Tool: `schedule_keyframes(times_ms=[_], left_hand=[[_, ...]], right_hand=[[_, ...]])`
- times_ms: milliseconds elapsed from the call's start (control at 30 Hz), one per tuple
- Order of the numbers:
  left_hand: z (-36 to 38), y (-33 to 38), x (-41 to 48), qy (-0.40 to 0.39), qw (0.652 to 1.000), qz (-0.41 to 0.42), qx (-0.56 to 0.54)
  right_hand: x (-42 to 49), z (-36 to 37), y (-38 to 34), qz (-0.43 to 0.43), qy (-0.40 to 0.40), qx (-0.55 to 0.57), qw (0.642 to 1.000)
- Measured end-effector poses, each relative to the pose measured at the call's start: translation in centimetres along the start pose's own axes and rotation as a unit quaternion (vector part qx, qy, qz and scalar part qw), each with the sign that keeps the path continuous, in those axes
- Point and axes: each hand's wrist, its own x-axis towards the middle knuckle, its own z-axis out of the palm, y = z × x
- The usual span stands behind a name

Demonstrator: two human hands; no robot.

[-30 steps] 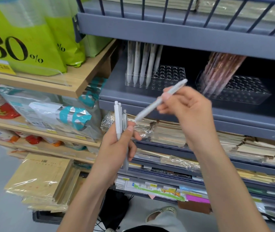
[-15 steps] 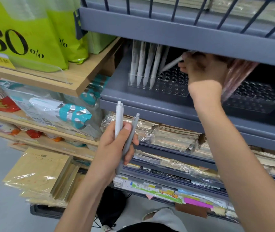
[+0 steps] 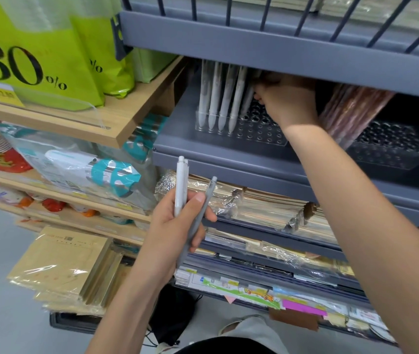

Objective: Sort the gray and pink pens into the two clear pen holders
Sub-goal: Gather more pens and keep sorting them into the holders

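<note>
Presently we are holding spare gray pens (image 3: 180,186) at the frame's lower centre, our left grip (image 3: 175,226) clamped round their barrels, clicker ends pointing up, one slanting toward upper right. They are looking light, stiff and slick, so mid-barrel is suiting best. Our right grip (image 3: 287,103) is hovering at the left clear pen holder (image 3: 262,135) beside the standing gray pens (image 3: 219,95); we cannot tell whether it is pinching one. Pink pens (image 3: 351,111) are leaning in the right holder (image 3: 392,152).

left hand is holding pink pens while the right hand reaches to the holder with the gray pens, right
Not quite. The head view shows the left hand holding gray pens, not pink ones. The right hand does reach to the holder with the gray pens.
</note>
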Motion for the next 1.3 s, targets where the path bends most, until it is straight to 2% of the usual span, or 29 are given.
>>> schedule_keyframes(times_ms=[200, 300, 367, 433, 500, 633, 700, 900, 1133, 1200, 1300], left_hand=[[-1.3, -0.2, -0.3, 0.0, 1.0, 0.01, -0.009], [-1.8, -0.3, -0.5, -0.003, 1.0, 0.005, -0.015], [-2.1, -0.4, -0.6, 0.0, 1.0, 0.003, -0.021], [-2.5, -0.4, -0.7, -0.001, 1.0, 0.005, -0.028], [-2.9, -0.4, -0.8, -0.008, 0.999, 0.008, -0.032], [-3.2, -0.5, -0.9, -0.023, 0.999, 0.015, -0.03], [-3.0, -0.6, -1.0, -0.029, 0.999, 0.017, -0.026], [-2.2, -0.6, -1.0, -0.036, 0.999, 0.001, -0.026], [-1.3, -1.3, -0.5, -0.051, 0.997, -0.055, -0.007], [-1.2, -1.4, -0.3, -0.055, 0.997, -0.051, -0.008], [-1.0, -1.2, 0.1, -0.049, 0.998, -0.034, -0.011]], right_hand=[[0.3, 1.2, 0.6, 0.003, 0.034, 0.071, 0.997], [-0.1, 1.0, 0.6, 0.009, 0.051, 0.069, 0.996], [-0.8, 0.6, 0.6, 0.011, 0.095, 0.052, 0.994], [-2.8, 0.1, 0.1, 0.009, 0.117, 0.119, 0.986], [-6.0, -0.1, -0.5, 0.007, 0.07, 0.192, 0.979], [-13.0, 0.9, -0.4, -0.023, -0.16, 0.125, 0.979], [-15.0, 1.6, -0.3, -0.006, -0.222, 0.128, 0.967], [-16.3, 2.5, 0.5, 0.062, -0.215, 0.219, 0.95], [-15.6, 1.7, 0.7, 0.101, -0.083, 0.341, 0.931], [-15.6, 1.6, 0.8, 0.11, -0.086, 0.361, 0.922], [-15.7, 1.7, 1.0, 0.099, -0.146, 0.338, 0.925]])
